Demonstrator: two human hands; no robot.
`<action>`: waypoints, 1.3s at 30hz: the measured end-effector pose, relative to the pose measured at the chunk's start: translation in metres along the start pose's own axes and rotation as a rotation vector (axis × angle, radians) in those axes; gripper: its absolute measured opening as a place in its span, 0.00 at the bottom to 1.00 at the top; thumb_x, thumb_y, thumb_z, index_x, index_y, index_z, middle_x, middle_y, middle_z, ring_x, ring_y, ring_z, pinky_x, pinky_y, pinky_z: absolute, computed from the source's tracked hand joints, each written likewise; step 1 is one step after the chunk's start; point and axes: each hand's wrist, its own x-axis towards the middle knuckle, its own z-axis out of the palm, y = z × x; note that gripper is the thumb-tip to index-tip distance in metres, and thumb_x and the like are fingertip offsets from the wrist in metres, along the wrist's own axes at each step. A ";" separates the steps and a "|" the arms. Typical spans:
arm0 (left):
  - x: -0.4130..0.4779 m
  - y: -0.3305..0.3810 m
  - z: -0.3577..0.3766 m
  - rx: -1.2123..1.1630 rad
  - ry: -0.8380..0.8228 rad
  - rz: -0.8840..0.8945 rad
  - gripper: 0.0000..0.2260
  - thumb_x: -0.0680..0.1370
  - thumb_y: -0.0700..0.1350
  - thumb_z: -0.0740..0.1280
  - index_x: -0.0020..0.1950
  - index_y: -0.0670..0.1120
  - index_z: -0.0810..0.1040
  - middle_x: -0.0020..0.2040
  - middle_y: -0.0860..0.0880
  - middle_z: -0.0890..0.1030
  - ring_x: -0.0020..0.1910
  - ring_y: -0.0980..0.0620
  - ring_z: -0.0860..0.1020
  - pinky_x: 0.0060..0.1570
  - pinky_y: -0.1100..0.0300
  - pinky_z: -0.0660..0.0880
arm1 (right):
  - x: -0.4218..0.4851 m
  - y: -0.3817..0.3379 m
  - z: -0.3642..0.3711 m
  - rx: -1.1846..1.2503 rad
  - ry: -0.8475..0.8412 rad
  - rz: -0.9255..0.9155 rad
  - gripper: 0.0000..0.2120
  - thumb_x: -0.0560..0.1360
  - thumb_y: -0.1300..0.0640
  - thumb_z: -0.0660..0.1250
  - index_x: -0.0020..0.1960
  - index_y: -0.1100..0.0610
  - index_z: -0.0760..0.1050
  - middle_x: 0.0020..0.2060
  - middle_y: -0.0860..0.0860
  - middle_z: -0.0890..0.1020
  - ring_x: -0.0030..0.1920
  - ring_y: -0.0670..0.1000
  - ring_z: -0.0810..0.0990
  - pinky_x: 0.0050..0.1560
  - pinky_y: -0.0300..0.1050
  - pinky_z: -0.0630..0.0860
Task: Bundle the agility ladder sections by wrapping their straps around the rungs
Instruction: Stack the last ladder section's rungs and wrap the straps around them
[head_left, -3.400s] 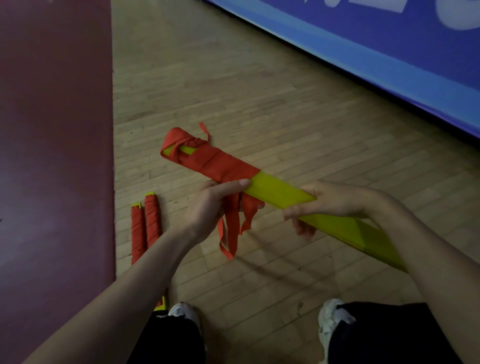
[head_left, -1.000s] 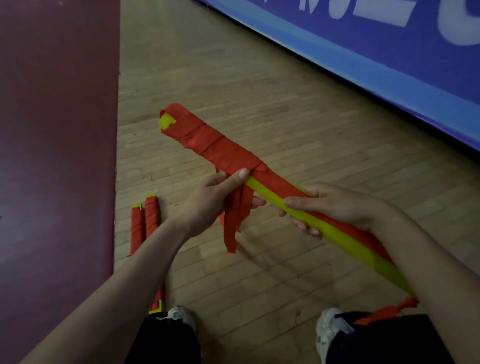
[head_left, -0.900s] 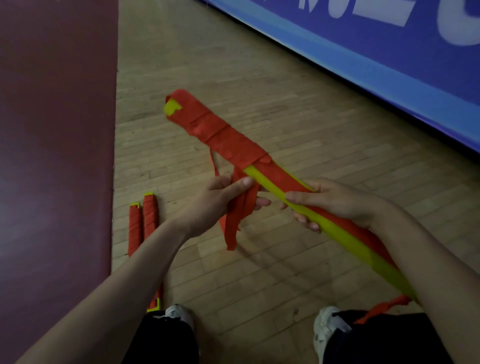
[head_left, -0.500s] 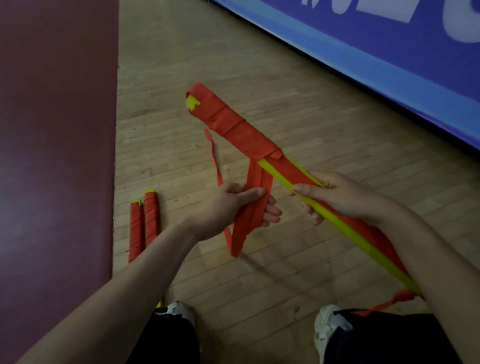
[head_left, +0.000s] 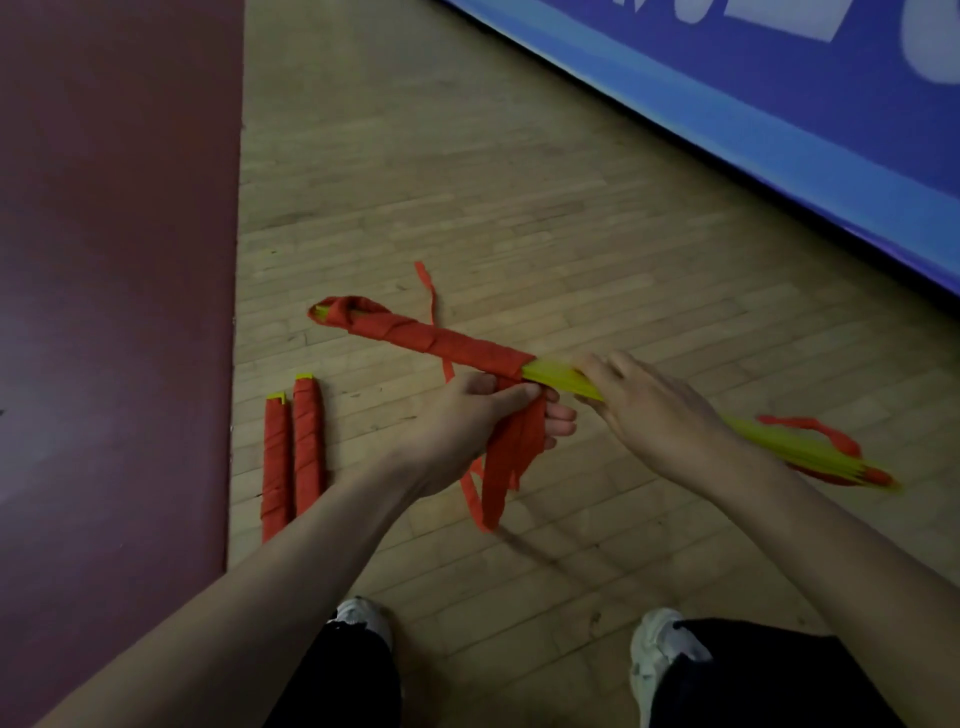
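Curled fingers of my left hand (head_left: 467, 423) grip the loose straps (head_left: 511, 452) just under the rungs (head_left: 551, 375), ready for the next turn. My right hand (head_left: 654, 415) steadies them above the floor (head_left: 519, 182); whether it closes I cannot tell.

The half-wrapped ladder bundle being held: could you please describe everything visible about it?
The ladder bundle is a stack of flat yellow, plastic-looking rungs held roughly level. Red fabric strap winds round its left half; the rest is bare. The left hand grips the hanging strap tails; the right hand holds the middle.
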 end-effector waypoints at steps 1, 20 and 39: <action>0.000 0.000 0.000 -0.010 0.012 0.005 0.09 0.82 0.36 0.57 0.51 0.34 0.76 0.43 0.40 0.84 0.41 0.49 0.84 0.44 0.58 0.81 | 0.001 0.000 0.004 -0.020 0.010 -0.004 0.19 0.81 0.51 0.57 0.70 0.50 0.60 0.56 0.54 0.71 0.58 0.58 0.74 0.50 0.51 0.72; 0.001 0.012 -0.006 0.110 0.055 0.075 0.16 0.80 0.46 0.62 0.48 0.33 0.81 0.42 0.38 0.84 0.38 0.48 0.83 0.40 0.60 0.80 | 0.002 0.003 -0.025 0.648 -0.131 0.063 0.24 0.68 0.40 0.71 0.60 0.46 0.72 0.47 0.45 0.81 0.48 0.46 0.80 0.47 0.45 0.77; 0.002 0.012 -0.008 0.066 0.023 0.158 0.06 0.78 0.33 0.62 0.55 0.38 0.71 0.45 0.42 0.83 0.41 0.46 0.84 0.40 0.57 0.82 | -0.008 0.019 -0.046 1.326 -0.439 0.198 0.10 0.71 0.49 0.65 0.43 0.56 0.71 0.27 0.55 0.74 0.21 0.50 0.69 0.24 0.41 0.68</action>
